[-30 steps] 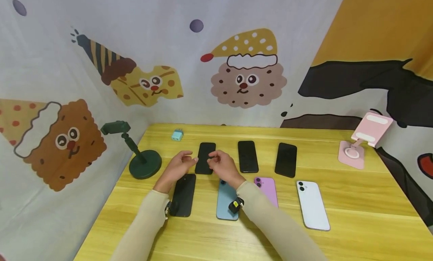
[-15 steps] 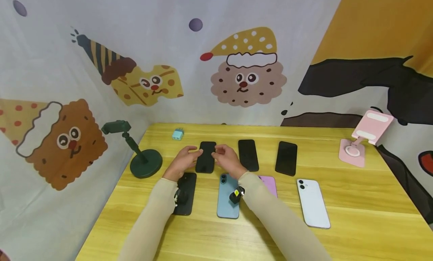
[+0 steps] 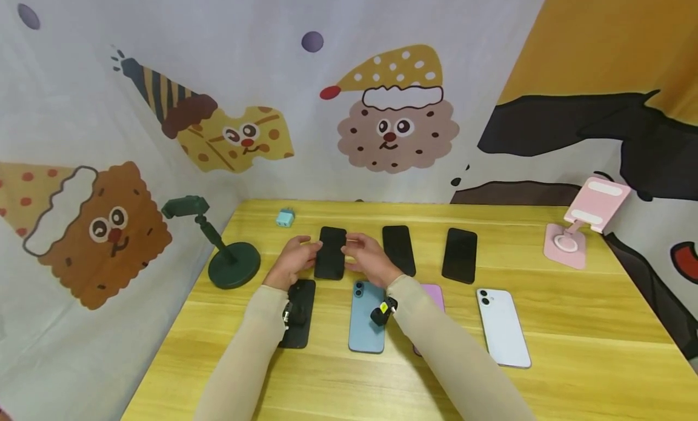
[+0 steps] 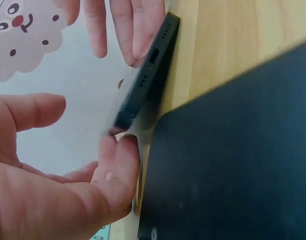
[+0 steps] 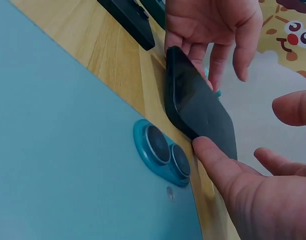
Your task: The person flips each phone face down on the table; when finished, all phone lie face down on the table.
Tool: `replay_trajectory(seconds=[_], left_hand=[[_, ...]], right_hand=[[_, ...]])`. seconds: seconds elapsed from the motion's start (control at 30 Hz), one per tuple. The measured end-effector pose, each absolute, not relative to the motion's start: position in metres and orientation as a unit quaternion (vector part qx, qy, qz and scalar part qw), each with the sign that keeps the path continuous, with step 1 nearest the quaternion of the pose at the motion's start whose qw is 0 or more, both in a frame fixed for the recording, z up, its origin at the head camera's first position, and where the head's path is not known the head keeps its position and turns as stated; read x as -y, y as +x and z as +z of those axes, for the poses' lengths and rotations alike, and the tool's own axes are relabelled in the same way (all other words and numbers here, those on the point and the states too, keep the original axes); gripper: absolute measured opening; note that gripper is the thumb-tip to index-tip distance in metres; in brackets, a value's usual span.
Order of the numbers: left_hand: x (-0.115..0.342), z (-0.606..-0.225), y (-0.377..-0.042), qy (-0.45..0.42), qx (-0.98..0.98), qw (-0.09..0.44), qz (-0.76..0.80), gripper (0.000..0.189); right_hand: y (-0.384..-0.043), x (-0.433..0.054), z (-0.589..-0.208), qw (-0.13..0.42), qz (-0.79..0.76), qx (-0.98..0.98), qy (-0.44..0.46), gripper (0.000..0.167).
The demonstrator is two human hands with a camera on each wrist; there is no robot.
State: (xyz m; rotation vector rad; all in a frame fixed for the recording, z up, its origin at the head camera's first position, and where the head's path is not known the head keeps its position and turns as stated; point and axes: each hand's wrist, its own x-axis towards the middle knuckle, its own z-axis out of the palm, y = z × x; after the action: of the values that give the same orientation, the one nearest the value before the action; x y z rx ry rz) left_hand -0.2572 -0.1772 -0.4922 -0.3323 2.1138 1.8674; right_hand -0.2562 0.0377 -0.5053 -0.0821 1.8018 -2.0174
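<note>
A black phone point(image 3: 330, 254) is at the back left of the wooden table, screen up, with a hand at each long side. My left hand point(image 3: 292, 262) has its fingertips at the phone's left edge, its thumb held apart. From the other side, the fingertips of my right hand point(image 3: 372, 260) touch the right edge, with that thumb also away from the screen. In the left wrist view the phone's port end point(image 4: 145, 75) shows a dark shadow beneath. Another dark phone point(image 3: 305, 330) is partly under my left wrist, and a blue phone point(image 3: 362, 330) is near my right wrist.
Two more black phones point(image 3: 399, 251) point(image 3: 460, 255) stretch along the back row. A lilac phone point(image 3: 434, 295), partly covered by my right sleeve, and a white phone point(image 3: 504, 330) lie in front. Around them are a green stand point(image 3: 234, 265), a pale blue charger point(image 3: 285, 217) and a pink stand point(image 3: 566, 245).
Both hands have come in to the black phone's sides; the left moved right, and the right shifted slightly right and lowered its fingers to the edge.
</note>
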Motion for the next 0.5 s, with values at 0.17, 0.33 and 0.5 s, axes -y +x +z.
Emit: replay_trajectory(seconds=[0.17,0.33,0.5], left_hand=[[0.179,-0.494,-0.259,-0.096,-0.73,0.138,0.662,0.064],[0.18,-0.494,-0.26,-0.071,-0.728,0.132,0.669,0.054],[0.174,-0.49,-0.26,-0.043,-0.713,0.128,0.688,0.05]], right_hand=[[-0.257,-0.032,-0.507,0.216,-0.737,-0.64,-0.031,0.059],[-0.258,-0.026,-0.508,0.22,-0.75,-0.623,-0.034,0.058],[-0.258,-0.022,-0.509,0.224,-0.762,-0.608,-0.026,0.056]])
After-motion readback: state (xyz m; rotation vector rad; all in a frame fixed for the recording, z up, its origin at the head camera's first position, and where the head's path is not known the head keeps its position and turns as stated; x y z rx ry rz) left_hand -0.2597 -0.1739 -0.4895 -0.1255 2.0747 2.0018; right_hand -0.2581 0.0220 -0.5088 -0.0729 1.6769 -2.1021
